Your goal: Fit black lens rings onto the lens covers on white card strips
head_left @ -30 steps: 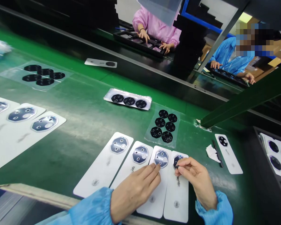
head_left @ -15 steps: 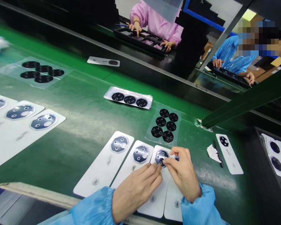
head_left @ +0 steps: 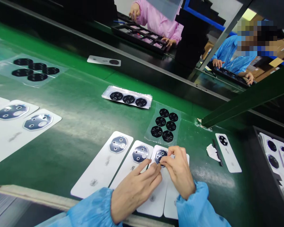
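White rounded panels lie side by side at the front. The third panel (head_left: 151, 206) has a dark octagonal sticker (head_left: 160, 155) near its top. Over that sticker's lower right edge, my right hand (head_left: 178, 170) pinches thumb and forefinger together; whatever is between them is too small to make out. My left hand (head_left: 137, 190) rests across the second panel (head_left: 125, 171) and the third, fingers loosely apart and fingertips by the sticker's lower edge. Left of them lies another stickered panel (head_left: 101, 170). My right hand largely covers a fourth panel (head_left: 171, 201).
Behind the panels lie a clear sheet of black octagons (head_left: 166, 125) and a stack of sticker sheets (head_left: 127, 97). More panels (head_left: 14, 138) are at left. A crumpled white scrap (head_left: 213, 153) and a lone panel (head_left: 228, 154) sit right, near a green post (head_left: 246, 94). Two co-workers handle trays beyond.
My left forefinger has spread away from the other fingers. The right hand keeps its pinch by the sticker. The view has shifted slightly, and the co-worker in pink has lifted one hand off the tray.
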`<state>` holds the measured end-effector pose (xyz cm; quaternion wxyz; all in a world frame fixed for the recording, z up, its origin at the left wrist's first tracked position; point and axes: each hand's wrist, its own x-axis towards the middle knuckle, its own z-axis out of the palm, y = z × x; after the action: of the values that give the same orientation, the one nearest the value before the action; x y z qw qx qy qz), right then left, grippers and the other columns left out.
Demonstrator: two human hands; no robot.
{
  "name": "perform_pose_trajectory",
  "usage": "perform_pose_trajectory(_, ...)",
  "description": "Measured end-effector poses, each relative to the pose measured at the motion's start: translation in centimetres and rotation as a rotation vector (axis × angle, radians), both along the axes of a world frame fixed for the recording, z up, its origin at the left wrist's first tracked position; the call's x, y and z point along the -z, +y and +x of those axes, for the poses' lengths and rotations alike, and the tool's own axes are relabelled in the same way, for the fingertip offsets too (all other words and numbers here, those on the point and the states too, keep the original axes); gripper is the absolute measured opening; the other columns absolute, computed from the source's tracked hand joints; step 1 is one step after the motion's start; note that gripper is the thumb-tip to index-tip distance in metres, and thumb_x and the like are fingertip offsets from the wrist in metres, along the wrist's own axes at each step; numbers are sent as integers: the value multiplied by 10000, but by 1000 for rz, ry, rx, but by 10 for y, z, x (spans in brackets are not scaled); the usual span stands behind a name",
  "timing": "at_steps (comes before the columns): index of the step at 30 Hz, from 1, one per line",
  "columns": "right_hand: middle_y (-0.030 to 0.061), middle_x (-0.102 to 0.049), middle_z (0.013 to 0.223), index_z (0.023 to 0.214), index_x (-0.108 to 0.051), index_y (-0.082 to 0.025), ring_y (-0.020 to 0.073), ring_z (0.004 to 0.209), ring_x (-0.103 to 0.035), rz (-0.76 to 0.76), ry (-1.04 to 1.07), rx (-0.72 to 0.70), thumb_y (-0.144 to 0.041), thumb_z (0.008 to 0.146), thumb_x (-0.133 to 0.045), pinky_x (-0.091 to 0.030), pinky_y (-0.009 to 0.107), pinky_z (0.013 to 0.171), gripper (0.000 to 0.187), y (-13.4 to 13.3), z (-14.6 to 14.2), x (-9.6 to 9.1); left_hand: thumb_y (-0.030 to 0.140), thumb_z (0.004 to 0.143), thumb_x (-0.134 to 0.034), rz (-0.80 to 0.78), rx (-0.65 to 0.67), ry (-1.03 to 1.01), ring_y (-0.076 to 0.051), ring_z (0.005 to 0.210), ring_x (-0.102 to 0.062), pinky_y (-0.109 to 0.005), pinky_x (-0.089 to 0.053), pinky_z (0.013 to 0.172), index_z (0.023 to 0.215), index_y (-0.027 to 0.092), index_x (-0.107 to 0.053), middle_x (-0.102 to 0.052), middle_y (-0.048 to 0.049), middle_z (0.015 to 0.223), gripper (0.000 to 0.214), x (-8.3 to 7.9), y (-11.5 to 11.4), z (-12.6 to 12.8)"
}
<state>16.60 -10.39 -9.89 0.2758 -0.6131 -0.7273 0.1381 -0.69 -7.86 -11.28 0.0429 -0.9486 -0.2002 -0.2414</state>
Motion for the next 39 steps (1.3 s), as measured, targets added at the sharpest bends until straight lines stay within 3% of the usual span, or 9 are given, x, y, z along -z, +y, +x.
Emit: perform_pose_trajectory(39, 42, -477, 885, 746, -612, -191, 188, 838, -416, 15, -154, -28, -41, 827, -545, -382, 317, 697, 183, 1, -4, -3, 5, 921, -218, 1, 6, -4, -165, 951, -527, -379, -293, 1010, 871, 99, -590, -643, -97, 1008, 387, 1, 0, 0)
